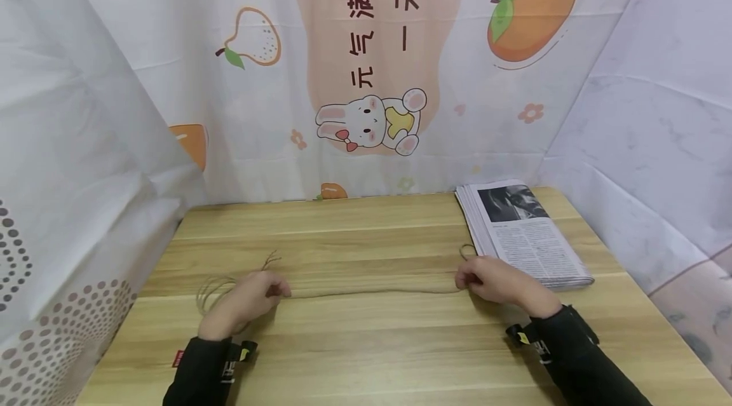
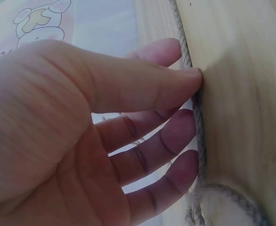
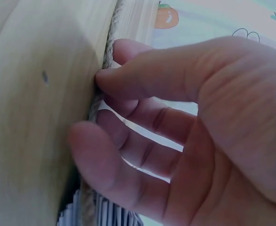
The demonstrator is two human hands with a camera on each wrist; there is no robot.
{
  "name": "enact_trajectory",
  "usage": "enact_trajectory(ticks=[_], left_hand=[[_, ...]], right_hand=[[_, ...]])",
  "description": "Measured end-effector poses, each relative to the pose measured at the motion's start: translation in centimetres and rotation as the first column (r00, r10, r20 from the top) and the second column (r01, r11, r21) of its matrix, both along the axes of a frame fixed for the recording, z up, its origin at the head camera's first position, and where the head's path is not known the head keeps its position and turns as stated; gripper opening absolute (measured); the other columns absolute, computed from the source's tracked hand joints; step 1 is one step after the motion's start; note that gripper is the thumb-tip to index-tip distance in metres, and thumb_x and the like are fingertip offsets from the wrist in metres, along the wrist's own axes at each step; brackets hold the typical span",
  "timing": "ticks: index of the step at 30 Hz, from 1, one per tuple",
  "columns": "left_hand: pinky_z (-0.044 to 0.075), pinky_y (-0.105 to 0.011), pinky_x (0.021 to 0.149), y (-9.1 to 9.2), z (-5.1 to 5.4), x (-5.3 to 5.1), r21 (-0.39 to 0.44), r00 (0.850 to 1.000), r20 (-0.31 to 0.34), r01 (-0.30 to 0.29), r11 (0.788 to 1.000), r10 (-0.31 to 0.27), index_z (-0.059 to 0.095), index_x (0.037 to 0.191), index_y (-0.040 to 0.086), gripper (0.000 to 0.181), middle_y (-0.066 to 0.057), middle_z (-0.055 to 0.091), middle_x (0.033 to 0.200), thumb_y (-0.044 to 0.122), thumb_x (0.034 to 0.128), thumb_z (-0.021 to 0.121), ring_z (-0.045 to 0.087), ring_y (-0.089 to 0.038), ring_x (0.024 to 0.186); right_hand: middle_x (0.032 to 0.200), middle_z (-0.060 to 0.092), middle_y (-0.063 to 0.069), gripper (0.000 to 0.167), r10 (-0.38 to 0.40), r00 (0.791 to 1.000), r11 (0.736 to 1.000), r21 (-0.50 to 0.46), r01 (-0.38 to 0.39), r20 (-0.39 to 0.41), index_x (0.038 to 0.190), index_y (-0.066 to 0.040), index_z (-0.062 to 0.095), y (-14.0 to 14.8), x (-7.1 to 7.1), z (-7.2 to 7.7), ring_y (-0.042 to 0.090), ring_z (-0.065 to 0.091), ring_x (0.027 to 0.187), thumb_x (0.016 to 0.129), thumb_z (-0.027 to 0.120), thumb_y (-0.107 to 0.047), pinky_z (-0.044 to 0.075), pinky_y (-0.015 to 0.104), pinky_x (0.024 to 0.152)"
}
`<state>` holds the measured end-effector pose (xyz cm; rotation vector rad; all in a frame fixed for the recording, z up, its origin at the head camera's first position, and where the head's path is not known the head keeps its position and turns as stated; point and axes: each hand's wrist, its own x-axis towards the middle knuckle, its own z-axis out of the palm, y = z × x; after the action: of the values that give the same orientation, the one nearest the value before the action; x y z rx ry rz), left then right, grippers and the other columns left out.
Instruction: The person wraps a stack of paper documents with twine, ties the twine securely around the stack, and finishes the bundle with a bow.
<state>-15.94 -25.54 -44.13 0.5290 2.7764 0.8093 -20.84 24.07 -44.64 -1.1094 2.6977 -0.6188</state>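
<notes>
A thin tan cord [image 1: 372, 291] stretches almost straight across the wooden table between both hands. At its left part, my left hand [image 1: 248, 298] pinches it between thumb and fingers. The left wrist view shows the cord's twisted strands [image 2: 200, 136] running along the fingertips. Loose coils [image 1: 201, 295] and thin end strands [image 1: 271, 258] lie around the left hand, partly hidden by it. On the right, my right hand [image 1: 499, 280] pinches the cord [image 3: 114, 28] with its thumb and fingers. Past that hand a small loop [image 1: 462, 251] of cord curls beside the newspaper.
A folded newspaper [image 1: 532, 244] lies at the table's back right, close to the right hand. Behind the table [image 1: 366, 355] hangs a printed curtain [image 1: 257, 107], with more light cloth at both sides. A small red tag [image 1: 178, 358] shows by the left sleeve.
</notes>
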Motion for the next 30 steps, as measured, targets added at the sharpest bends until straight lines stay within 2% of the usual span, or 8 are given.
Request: enact_trajectory(ticks=[4,9,19,23,26,30], left_hand=[[0.054,-0.036,0.076,-0.03,-0.08,0.06,0.000,1.000,0.003,0.017,1.000,-0.017,0.074,0.096,0.010,0.021,0.001,0.070,0.096,-0.009,0.0879,0.069,0.064,-0.016,0.088],[0.054,-0.037,0.078,0.07,-0.10,-0.07,-0.013,1.000,-0.004,0.014,1.000,-0.014,0.075,0.098,0.010,0.019,0.000,0.071,0.097,-0.007,0.0889,0.070,0.065,-0.017,0.090],[0.054,-0.045,0.086,0.49,-0.12,-0.30,-0.023,0.998,-0.034,-0.050,0.999,0.049,0.076,0.095,0.011,0.021,0.000,0.072,0.100,-0.008,0.0897,0.070,0.066,-0.022,0.098],[0.053,-0.045,0.087,0.38,-0.17,-0.33,-0.020,0.998,-0.042,-0.056,0.998,0.056,0.075,0.094,0.011,0.022,0.000,0.072,0.100,-0.009,0.0897,0.069,0.066,-0.023,0.099],[0.053,-0.045,0.088,0.33,-0.10,-0.29,-0.019,0.997,-0.036,-0.064,0.998,0.063,0.075,0.097,0.011,0.020,-0.001,0.072,0.101,-0.007,0.0902,0.070,0.067,-0.023,0.099],[0.054,-0.045,0.087,0.49,0.03,-0.32,-0.001,0.998,-0.047,-0.052,0.999,0.051,0.074,0.103,0.009,0.013,-0.001,0.071,0.100,0.002,0.0916,0.073,0.066,-0.021,0.096]], right_hand=[[0.082,0.060,-0.010,0.028,-0.015,1.000,1.000,0.006,0.015,0.013,0.084,-0.016,0.068,-0.04,-0.01,-0.14,0.006,0.053,0.074,0.083,0.066,0.011,0.049,0.029,0.066],[0.084,0.063,-0.009,0.023,-0.083,0.996,0.996,0.025,0.082,0.021,0.086,-0.014,0.070,-0.08,0.03,-0.17,0.007,0.055,0.076,0.085,0.067,0.009,0.050,0.030,0.068],[0.088,0.068,-0.004,0.023,-0.176,0.984,0.984,0.027,0.177,-0.016,0.087,-0.012,0.072,0.09,-0.30,-0.46,0.011,0.061,0.081,0.085,0.067,0.010,0.054,0.036,0.073],[0.087,0.068,-0.004,0.023,-0.185,0.982,0.983,0.009,0.185,-0.027,0.087,-0.011,0.073,0.19,-0.44,-0.75,0.011,0.061,0.080,0.084,0.066,0.011,0.054,0.037,0.072],[0.087,0.067,-0.005,0.021,-0.157,0.987,0.988,0.004,0.157,-0.033,0.090,-0.010,0.073,0.22,-0.56,-0.80,0.010,0.061,0.081,0.085,0.067,0.010,0.054,0.036,0.072],[0.088,0.068,-0.006,0.018,-0.125,0.992,0.992,-0.037,0.124,-0.021,0.095,-0.011,0.073,0.57,-0.74,-0.10,0.008,0.061,0.081,0.088,0.069,0.004,0.053,0.032,0.070]])
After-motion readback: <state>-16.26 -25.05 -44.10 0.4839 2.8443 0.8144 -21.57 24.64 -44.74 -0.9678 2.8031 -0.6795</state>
